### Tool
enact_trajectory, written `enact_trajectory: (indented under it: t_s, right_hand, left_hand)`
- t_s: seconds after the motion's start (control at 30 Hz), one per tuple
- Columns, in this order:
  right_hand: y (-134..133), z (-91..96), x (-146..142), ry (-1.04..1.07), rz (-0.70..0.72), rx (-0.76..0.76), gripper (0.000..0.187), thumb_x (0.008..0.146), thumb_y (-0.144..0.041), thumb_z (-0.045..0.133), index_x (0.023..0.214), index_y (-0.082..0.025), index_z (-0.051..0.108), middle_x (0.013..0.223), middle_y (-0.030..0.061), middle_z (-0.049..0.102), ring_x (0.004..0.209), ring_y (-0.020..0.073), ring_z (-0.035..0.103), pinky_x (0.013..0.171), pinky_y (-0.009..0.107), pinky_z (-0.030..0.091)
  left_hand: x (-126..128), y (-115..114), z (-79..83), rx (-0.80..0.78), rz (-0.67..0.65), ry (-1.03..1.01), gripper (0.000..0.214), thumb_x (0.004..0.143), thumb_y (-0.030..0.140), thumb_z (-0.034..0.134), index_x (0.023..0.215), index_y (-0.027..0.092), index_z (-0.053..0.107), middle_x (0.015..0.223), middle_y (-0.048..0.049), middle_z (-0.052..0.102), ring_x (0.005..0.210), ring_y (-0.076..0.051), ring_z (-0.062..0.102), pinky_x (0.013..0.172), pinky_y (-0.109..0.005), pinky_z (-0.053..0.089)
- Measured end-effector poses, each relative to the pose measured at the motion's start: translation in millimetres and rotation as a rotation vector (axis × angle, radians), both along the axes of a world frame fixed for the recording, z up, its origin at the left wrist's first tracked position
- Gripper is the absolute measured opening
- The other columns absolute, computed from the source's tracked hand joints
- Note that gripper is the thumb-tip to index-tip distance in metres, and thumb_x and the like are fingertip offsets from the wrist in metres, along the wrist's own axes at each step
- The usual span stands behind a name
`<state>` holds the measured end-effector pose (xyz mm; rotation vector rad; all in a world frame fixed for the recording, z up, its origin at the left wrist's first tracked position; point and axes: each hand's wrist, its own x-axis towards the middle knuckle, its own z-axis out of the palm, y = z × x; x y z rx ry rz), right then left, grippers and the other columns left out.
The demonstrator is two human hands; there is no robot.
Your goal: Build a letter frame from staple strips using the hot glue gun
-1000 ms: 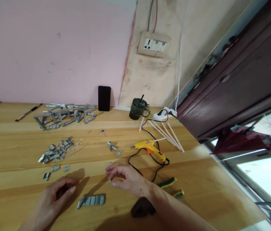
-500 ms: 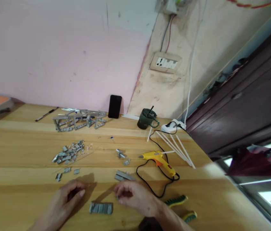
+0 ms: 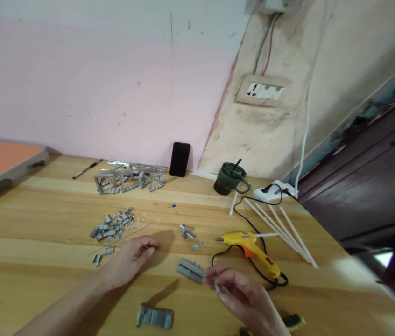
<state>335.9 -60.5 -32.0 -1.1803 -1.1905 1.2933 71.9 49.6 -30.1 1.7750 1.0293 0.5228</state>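
My left hand (image 3: 130,261) hovers over the table with loosely bent fingers, thumb and fingertips slightly apart, nothing visible between them. Low on the right, my right hand (image 3: 244,296) pinches a small grey piece (image 3: 217,288); its exact kind is too small to tell. The fingers of that hand are beside two flat grey strips (image 3: 189,269). A grey segmented block (image 3: 155,318) lies nearest me, with an upright piece at its left end. Beyond my left hand is a heap of small grey pieces (image 3: 115,225), with a few loose ones (image 3: 97,259) in front.
A yellow glue gun (image 3: 250,247) with its cord lies right, near white glue sticks (image 3: 285,233) and a power strip (image 3: 274,190). Behind stand a green mug (image 3: 226,179), a phone (image 3: 179,159) and grey frame-like assemblies (image 3: 127,179). A green-yellow handled tool (image 3: 293,322) is partly hidden by my right arm.
My left hand has moved forward and right, away from the segmented block. My right hand has shifted right, uncovering more of the grey strips. The camera view has turned slightly left.
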Motion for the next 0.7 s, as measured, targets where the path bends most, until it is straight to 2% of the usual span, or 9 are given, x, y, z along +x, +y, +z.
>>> enact_trajectory:
  t_s: [0.1,0.2,0.3,0.47,0.57,0.63,0.7]
  right_hand:
    - [-2,7.3,4,0.09,-0.049,0.011,0.015,0.074,-0.036,0.069,0.077,-0.022,0.066,0.094,0.0076,0.064,0.081,0.0177,0.061,0.079,0.032,0.047]
    - [-2,10.3,6,0.14,-0.051,0.037,0.01,0.075,-0.031,0.069,0.078,-0.022,0.065,0.092,0.0065,0.064,0.079,0.0168,0.06,0.077,0.031,0.046]
    - [-3,9.5,7,0.101,0.004,0.061,0.006,0.078,-0.027,0.066,0.08,-0.022,0.064,0.091,0.0063,0.063,0.081,0.0167,0.059,0.077,0.031,0.044]
    - [-7,13.4,-4,0.072,0.13,-0.043,0.008,0.077,-0.025,0.063,0.082,-0.019,0.061,0.087,0.0057,0.061,0.079,0.0159,0.057,0.074,0.028,0.043]
    - [-8,19.2,-11,0.016,0.146,-0.118,0.007,0.076,-0.023,0.061,0.08,-0.017,0.06,0.084,0.005,0.06,0.079,0.0158,0.056,0.074,0.028,0.043]
    - [-8,23.2,-13,-0.023,0.16,-0.152,0.007,0.074,-0.022,0.06,0.079,-0.017,0.059,0.084,0.0048,0.06,0.08,0.0159,0.055,0.075,0.028,0.042]
    - [-8,26.4,-14,-0.054,0.166,-0.177,0.008,0.073,-0.021,0.059,0.08,-0.016,0.058,0.083,0.0047,0.059,0.079,0.0161,0.055,0.074,0.028,0.042]
  left_hand:
    - [22,11,-6.1,-0.075,-0.08,-0.074,0.048,0.078,0.058,0.049,0.087,0.014,0.067,0.081,-0.0083,0.069,0.075,-0.022,0.062,0.067,-0.031,0.05]
    - [29,26,-10.4,-0.058,0.004,-0.101,0.059,0.077,0.065,0.045,0.093,0.011,0.064,0.082,-0.01,0.068,0.076,-0.023,0.062,0.069,-0.034,0.049]
    - [27,35,-8.9,-0.01,0.094,-0.1,0.054,0.081,0.06,0.044,0.102,0.013,0.061,0.096,-0.0108,0.067,0.09,-0.024,0.06,0.083,-0.036,0.046]
    - [27,36,-4.0,-0.011,0.039,-0.014,0.044,0.076,0.055,0.053,0.084,0.014,0.067,0.079,-0.0086,0.072,0.075,-0.024,0.066,0.071,-0.036,0.052]
    - [24,39,2.0,0.103,0.154,0.06,0.042,0.083,0.046,0.042,0.102,0.013,0.061,0.103,-0.0125,0.068,0.096,-0.025,0.061,0.086,-0.038,0.046]
    - [22,37,6.2,0.146,0.143,0.133,0.039,0.085,0.041,0.04,0.102,0.014,0.061,0.099,-0.0108,0.069,0.09,-0.024,0.063,0.081,-0.036,0.048]
    - [24,30,8.2,0.175,0.059,0.222,0.028,0.079,0.036,0.049,0.092,0.017,0.065,0.085,-0.0057,0.07,0.076,-0.021,0.064,0.07,-0.031,0.049]
